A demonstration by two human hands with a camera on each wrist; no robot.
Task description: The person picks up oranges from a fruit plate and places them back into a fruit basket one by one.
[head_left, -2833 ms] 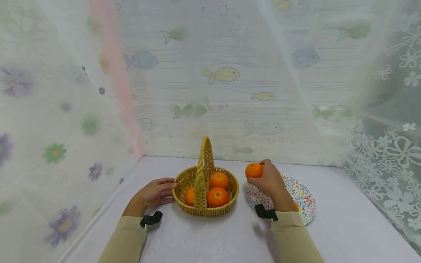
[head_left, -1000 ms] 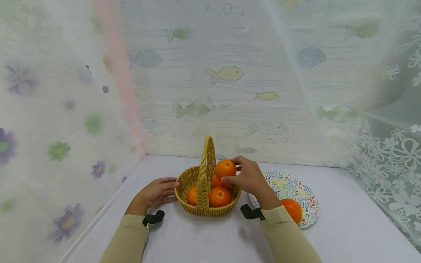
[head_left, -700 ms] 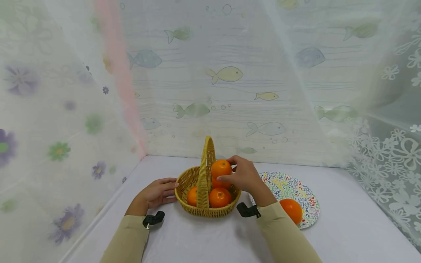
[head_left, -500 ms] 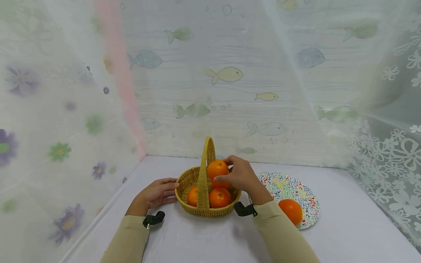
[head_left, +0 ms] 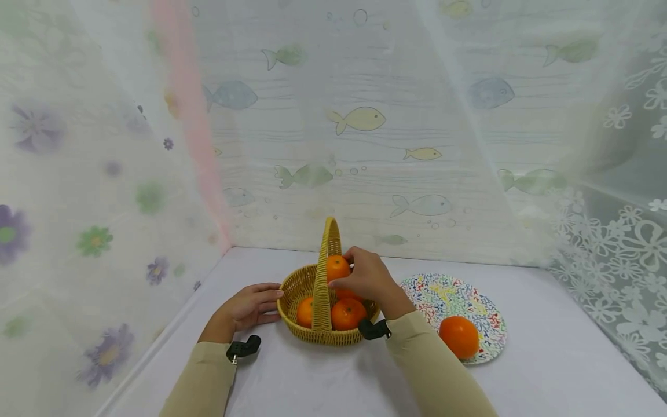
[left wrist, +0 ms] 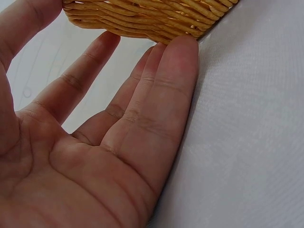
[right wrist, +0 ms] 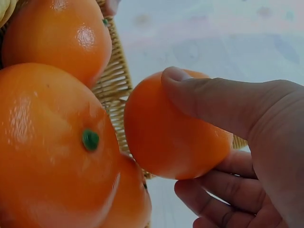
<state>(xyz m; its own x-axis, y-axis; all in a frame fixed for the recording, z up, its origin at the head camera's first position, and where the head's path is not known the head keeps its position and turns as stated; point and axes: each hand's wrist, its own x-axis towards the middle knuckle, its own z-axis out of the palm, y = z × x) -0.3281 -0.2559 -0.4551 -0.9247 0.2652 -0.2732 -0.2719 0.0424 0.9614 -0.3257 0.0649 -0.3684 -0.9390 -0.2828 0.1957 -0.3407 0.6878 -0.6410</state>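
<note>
The cloth ran to a far curtain; right hand gripped an orange, straight-fingered left hand touched the basket; only the head view showed the plate at right

Fish are spread right across the back curtain, flowers are scattered down the left drape, a pink band is seen between, lace is hung at right, the table white-covered!

no legible text, no readable labels
</note>
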